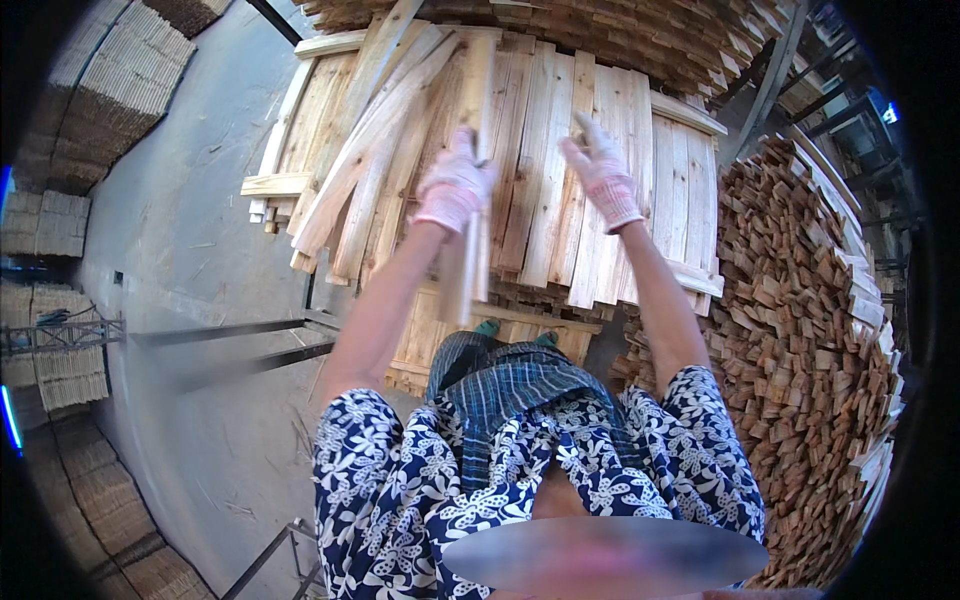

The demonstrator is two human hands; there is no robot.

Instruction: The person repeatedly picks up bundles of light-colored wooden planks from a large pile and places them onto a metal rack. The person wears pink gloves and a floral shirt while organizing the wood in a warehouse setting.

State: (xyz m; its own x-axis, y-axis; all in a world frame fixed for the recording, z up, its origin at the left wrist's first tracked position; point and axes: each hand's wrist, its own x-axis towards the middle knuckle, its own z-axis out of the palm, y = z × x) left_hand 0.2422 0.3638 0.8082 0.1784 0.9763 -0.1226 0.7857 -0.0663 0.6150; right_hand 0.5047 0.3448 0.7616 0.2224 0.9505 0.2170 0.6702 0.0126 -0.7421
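My left hand point(455, 187), in a pale pink work glove, grips a narrow wooden plank point(478, 85) that runs lengthwise under it. Hand and plank are both smeared by motion, and the glove hides part of the grip. To the right, my right hand point(603, 180), gloved too, is open with fingers apart and holds nothing, over a row of planks point(540, 215) laid side by side. Left of my left hand, several loose planks point(350, 165) lie slanted across one another on the same pile.
Behind the pile rises a big stack of wood pieces point(560, 28). Another tall stack point(790, 330) stands close on the right. Grey floor point(200, 240) stretches to the left, with metal bars point(240, 330) near my left side and stacked boards point(130, 75) farther off.
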